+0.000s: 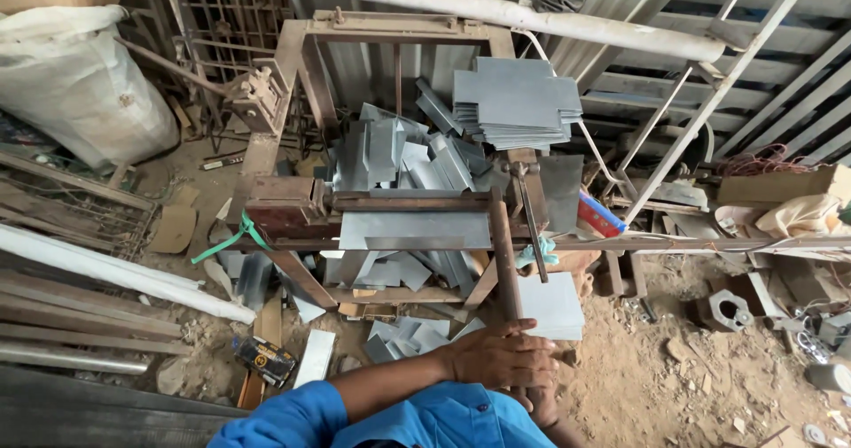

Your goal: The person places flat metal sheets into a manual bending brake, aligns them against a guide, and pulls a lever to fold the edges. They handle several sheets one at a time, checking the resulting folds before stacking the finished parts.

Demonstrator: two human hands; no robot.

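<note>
Item: rusty press lever (505,262). We clasp its near end, left hand (501,355) over right hand (541,404), fingers wrapped tight for leverage; grey sheet blank (415,230) clamped beyond.

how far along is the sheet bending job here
Done: a heap of bent sheet pieces lies behind the rusty bending press, with more on the ground below. In hand: both hands, left hand over right hand, grip the lever, and one sheet sits in the press. Left: a stack of flat sheets waits on top.
</note>
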